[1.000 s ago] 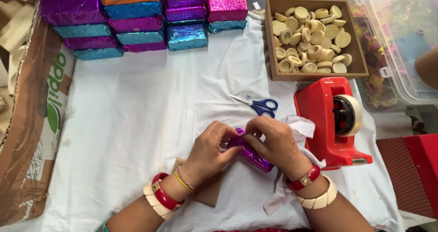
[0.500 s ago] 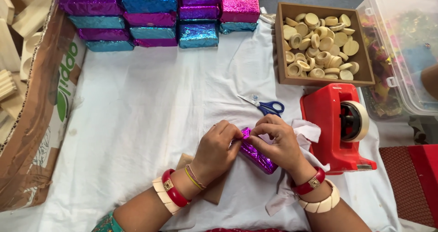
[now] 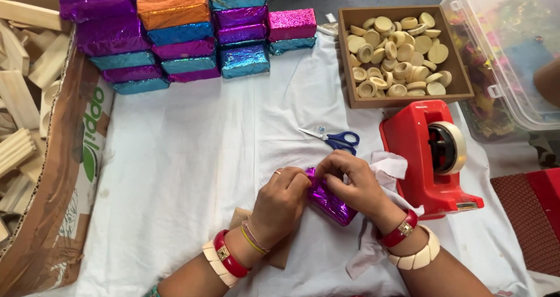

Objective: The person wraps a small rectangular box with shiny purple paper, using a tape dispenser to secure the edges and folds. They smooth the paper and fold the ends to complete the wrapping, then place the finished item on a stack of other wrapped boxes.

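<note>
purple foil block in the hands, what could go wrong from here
1. Both the left hand and right hand pinch the purple foil-wrapped block at one end; the thin foil might tear or crease there.
2. The scissors lie just beyond the fingers, blades bare; a hand reaching forward could brush them.
3. The red tape dispenser stands close beside the right wrist; an elbow swing could knock it, or skin could catch its cutter edge.

Shiny purple foil block [image 3: 329, 201] at centre; blue-handled scissors [image 3: 338, 139] at twelve o'clock of it. Red tape dispenser [image 3: 417, 157] at three o'clock. Purple, teal, orange and pink glitter blocks [image 3: 181, 34] stacked at eleven o'clock, on a white cloth [image 3: 186, 163].
</note>
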